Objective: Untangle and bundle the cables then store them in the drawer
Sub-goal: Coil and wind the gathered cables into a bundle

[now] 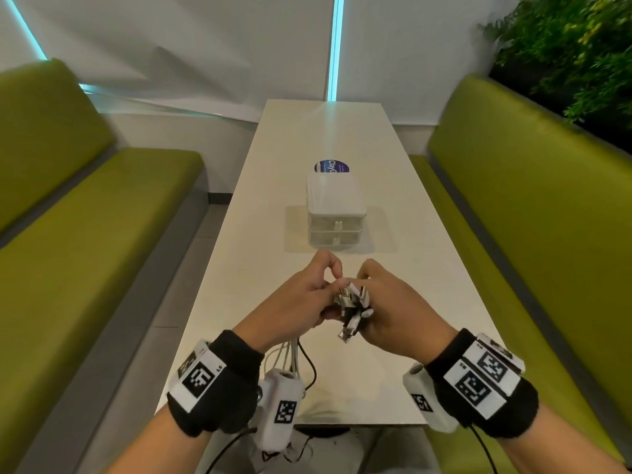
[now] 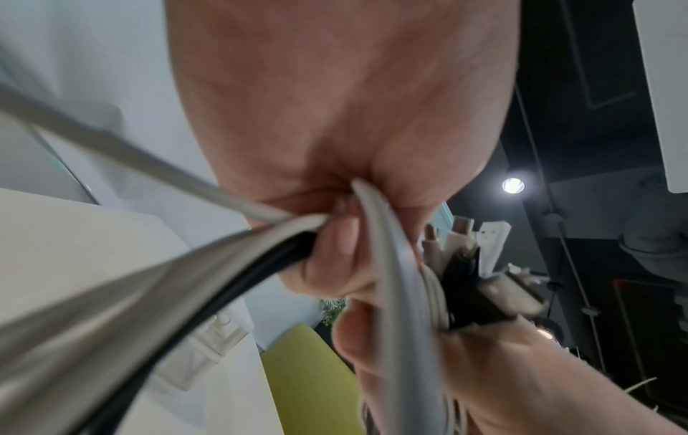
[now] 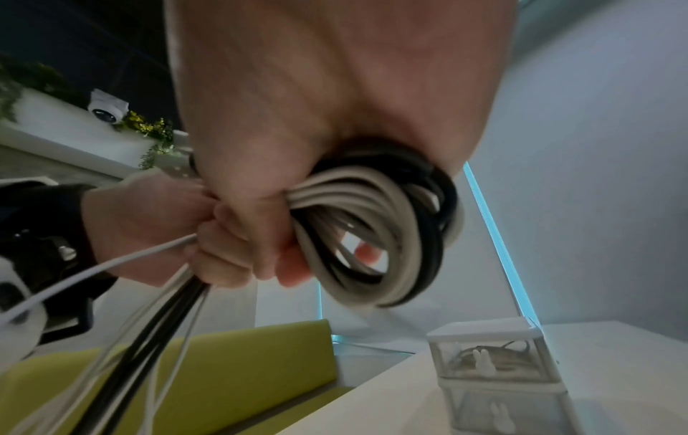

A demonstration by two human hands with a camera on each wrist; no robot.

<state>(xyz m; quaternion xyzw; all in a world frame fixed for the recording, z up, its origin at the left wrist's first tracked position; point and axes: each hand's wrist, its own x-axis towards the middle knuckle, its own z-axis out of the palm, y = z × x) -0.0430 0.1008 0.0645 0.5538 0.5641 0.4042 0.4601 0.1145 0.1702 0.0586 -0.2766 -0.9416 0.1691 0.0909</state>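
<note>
1. Cables [image 1: 352, 304]: smooth round cords, several white and at least one black, their metal-tipped plugs fanned between both hands, held above the table [image 1: 427, 268] just in front of the drawer unit [image 1: 335, 213].
2. Left hand [image 1: 301, 295]: fingers curled round the straight cable strands [image 2: 260, 244].
3. Right hand [image 1: 393, 309]: fingers closed round a coiled loop [image 3: 391, 235] of the cables.
4. Drawer unit: two stacked, translucent, rounded plastic drawers, both closed.

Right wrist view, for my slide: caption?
Right hand coiling white and black cables beside stacked clear plastic drawers.
</note>
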